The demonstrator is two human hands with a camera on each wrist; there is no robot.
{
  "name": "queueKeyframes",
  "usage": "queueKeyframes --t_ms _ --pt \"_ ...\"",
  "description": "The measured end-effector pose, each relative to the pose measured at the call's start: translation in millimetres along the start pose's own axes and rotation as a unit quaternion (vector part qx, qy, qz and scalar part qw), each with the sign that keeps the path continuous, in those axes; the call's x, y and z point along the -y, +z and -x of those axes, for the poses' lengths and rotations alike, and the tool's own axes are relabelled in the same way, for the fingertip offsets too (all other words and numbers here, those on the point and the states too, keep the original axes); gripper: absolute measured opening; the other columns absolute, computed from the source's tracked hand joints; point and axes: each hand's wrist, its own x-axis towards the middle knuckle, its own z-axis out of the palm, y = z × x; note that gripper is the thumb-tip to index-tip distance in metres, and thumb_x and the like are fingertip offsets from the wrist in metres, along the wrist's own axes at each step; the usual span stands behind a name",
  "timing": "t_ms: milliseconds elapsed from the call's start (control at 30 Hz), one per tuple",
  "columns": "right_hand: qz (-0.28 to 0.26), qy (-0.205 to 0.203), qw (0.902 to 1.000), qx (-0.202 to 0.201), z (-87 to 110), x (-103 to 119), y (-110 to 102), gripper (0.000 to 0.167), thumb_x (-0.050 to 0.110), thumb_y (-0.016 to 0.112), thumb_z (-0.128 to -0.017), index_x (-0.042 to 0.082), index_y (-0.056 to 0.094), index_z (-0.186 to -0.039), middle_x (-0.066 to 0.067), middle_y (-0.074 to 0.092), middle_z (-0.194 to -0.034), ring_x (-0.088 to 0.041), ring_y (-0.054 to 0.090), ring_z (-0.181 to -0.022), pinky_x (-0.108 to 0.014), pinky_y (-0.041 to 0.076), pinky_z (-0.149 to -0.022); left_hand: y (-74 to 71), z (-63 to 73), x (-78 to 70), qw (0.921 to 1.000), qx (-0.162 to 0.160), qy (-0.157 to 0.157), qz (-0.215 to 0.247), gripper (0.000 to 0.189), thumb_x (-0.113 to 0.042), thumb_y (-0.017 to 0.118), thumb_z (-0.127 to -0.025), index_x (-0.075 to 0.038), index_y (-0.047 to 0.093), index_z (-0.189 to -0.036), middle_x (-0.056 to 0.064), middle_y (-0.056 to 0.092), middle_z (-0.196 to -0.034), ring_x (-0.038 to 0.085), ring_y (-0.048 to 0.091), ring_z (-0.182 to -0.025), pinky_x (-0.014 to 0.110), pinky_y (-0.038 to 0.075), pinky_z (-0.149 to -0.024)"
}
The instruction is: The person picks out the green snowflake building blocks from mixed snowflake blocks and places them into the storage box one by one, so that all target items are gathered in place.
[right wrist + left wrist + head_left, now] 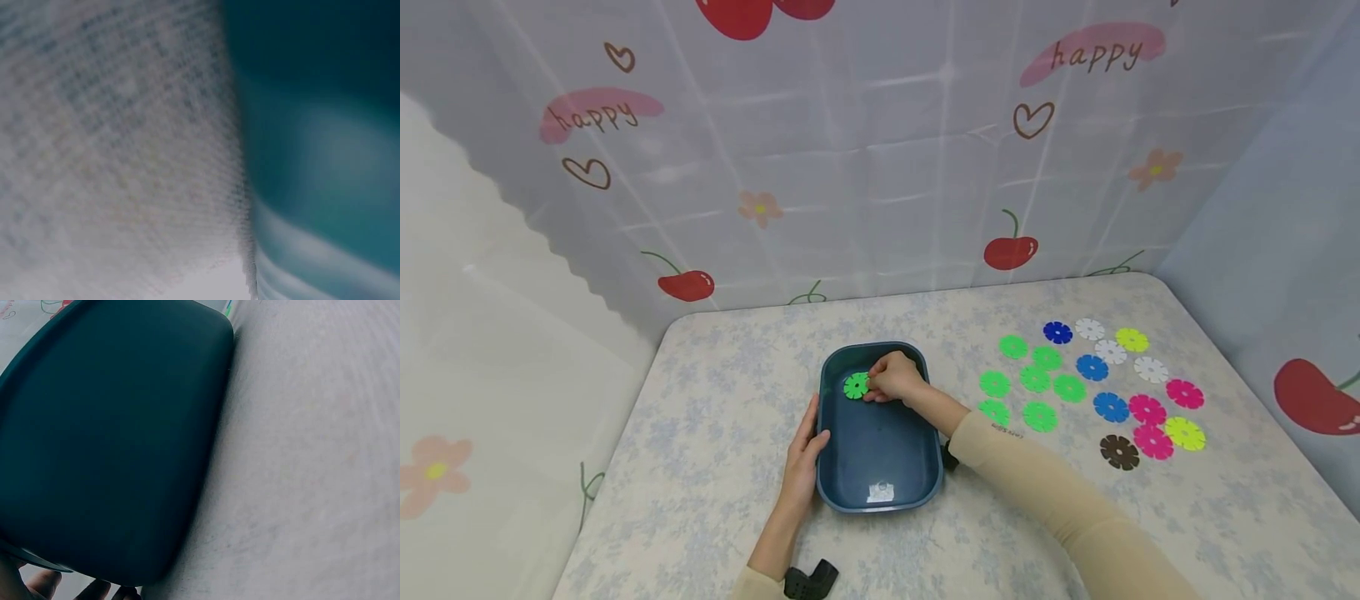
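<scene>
A dark blue rectangular tray [880, 467] with a raised rim stands on the table in the head view. My left hand [802, 458] holds it by its left side, thumb at the rim and fingers along the outer wall. Inside the tray's far half, my right hand [895, 379] pinches a green notched plastic disc [855, 386] at its right edge. The left wrist view shows the tray's outer wall [119, 437] with some fingertips [94, 590] below it. In the right wrist view the tray's wall [325, 156] appears close up, and the right hand is out of sight.
Several green notched discs [1035, 378] lie to the tray's right. Farther right are blue [1111, 407], white [1151, 369], pink [1153, 442], yellow [1185, 433] and brown discs [1119, 452]. A printed curtain [880, 167] hangs behind the table [722, 400].
</scene>
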Motion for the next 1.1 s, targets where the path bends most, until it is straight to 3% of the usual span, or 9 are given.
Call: queueKeyframes --t_ms 500,600,700,800,900,967,1100 --pt "0.009 -0.015 0.9998 0.003 3.1 0 -2 0.023 0.003 0.064 -0.092 -0.006 0.066 -0.113 -0.018 0.073 -0.09 -0.023 0.074 -0.076 -0.028 0.059 -0.065 0.3 -0.2 -1.2 1.0 -0.005 -0.003 0.003 0.058 -0.019 0.04 -0.105 -0.02 0.018 -0.158 0.001 0.009 -0.166 0.023 0.002 -0.153 0.051 0.006 -0.122" --pt "0.007 -0.039 0.999 0.022 6.7 -2 -4 0.026 0.005 0.063 -0.093 -0.006 0.065 -0.116 -0.018 0.073 -0.094 -0.022 0.074 -0.077 -0.029 0.058 -0.067 0.8 0.8 0.5 1.0 -0.003 -0.005 0.002 0.058 -0.019 0.039 -0.105 -0.021 0.018 -0.158 0.001 0.009 -0.166 0.024 0.002 -0.153 0.053 0.005 -0.121" --pt "-0.003 -0.073 0.9951 0.066 14.5 -1 -10 0.03 0.006 0.061 -0.094 -0.007 0.062 -0.121 -0.019 0.071 -0.098 -0.022 0.073 -0.081 -0.033 0.059 -0.073 1.3 2.1 2.7 0.9999 0.001 -0.01 0.002 0.058 -0.02 0.039 -0.105 -0.021 0.016 -0.159 0.002 0.008 -0.166 0.025 0.001 -0.153 0.054 0.005 -0.121" --pt "-0.013 -0.114 0.9861 0.121 28.1 5 -23 0.035 0.01 0.06 -0.096 -0.007 0.059 -0.127 -0.019 0.069 -0.102 -0.021 0.073 -0.087 -0.043 0.057 -0.083 1.7 2.7 3.4 0.9999 0.002 -0.01 0.001 0.058 -0.02 0.039 -0.105 -0.021 0.016 -0.159 0.003 0.008 -0.166 0.025 0.001 -0.153 0.053 0.005 -0.121" --pt "-0.006 -0.152 0.9773 0.148 46.3 10 -44 0.036 0.015 0.061 -0.097 -0.004 0.06 -0.127 -0.018 0.069 -0.103 -0.021 0.072 -0.09 -0.049 0.055 -0.088 1.8 1.7 2.2 1.0 -0.003 -0.007 0.001 0.058 -0.021 0.04 -0.105 -0.022 0.017 -0.158 0.002 0.009 -0.166 0.024 0.002 -0.153 0.052 0.006 -0.121" --pt "0.005 -0.169 0.9752 0.142 60.4 10 -61 0.036 0.018 0.062 -0.096 -0.001 0.061 -0.127 -0.018 0.068 -0.105 -0.022 0.072 -0.091 -0.049 0.055 -0.087 1.4 0.7 1.0 1.0 -0.007 -0.007 0.001 0.058 -0.02 0.04 -0.105 -0.023 0.018 -0.158 0.001 0.009 -0.166 0.024 0.002 -0.153 0.052 0.006 -0.122" --pt "0.038 -0.174 0.9809 0.078 88.5 -6 -97 0.034 0.017 0.065 -0.094 0.0 0.063 -0.124 -0.019 0.066 -0.107 -0.025 0.071 -0.09 -0.047 0.055 -0.085 1.4 -0.7 0.7 0.9999 -0.012 -0.011 0.001 0.058 -0.019 0.041 -0.105 -0.023 0.019 -0.158 -0.001 0.01 -0.165 0.022 0.002 -0.153 0.051 0.006 -0.122"
